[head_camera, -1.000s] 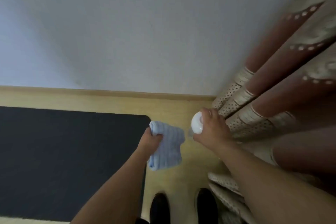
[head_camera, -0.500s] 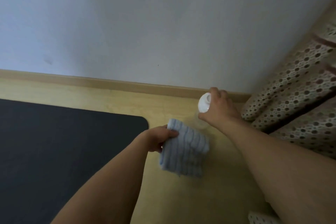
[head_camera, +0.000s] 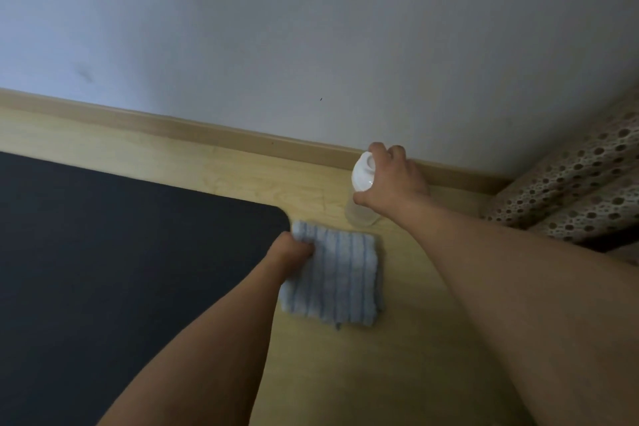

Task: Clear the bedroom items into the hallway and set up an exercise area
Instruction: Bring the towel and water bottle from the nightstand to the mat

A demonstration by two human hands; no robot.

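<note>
A dark exercise mat (head_camera: 121, 252) lies flat on the wooden floor at the left. Just off its rounded right corner, a folded light-blue striped towel (head_camera: 342, 280) lies on the floor, and my left hand (head_camera: 290, 251) grips its upper left edge. My right hand (head_camera: 390, 183) holds the top of a clear water bottle with a white cap (head_camera: 363, 173). The bottle stands upright on the floor near the baseboard, and its clear body (head_camera: 358, 216) shows below my hand.
A white wall (head_camera: 311, 28) with a wooden baseboard (head_camera: 207, 130) runs across the back. Patterned curtains (head_camera: 581, 183) hang down to the floor at the right. Light wooden floor (head_camera: 397, 356) stretches between the mat and the curtains.
Both hands have moved down towards the floor. The towel went from hanging in my left hand to lying flat beside the mat. The bottle came down onto the floor near the baseboard.
</note>
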